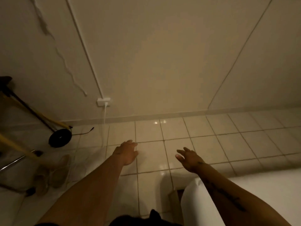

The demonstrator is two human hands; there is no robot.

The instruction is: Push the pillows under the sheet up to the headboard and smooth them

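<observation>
A: Left hand (pixel 127 152)?
B: Arm stretched forward, bare forearm, palm down, fingers loosely spread, holding nothing.
A: Right hand (pixel 189 159)?
B: Also reached out, fingers splayed and slightly curled, empty. Tattoo marks along the forearm. Hands apart, roughly level, neither touching anything.
</observation>
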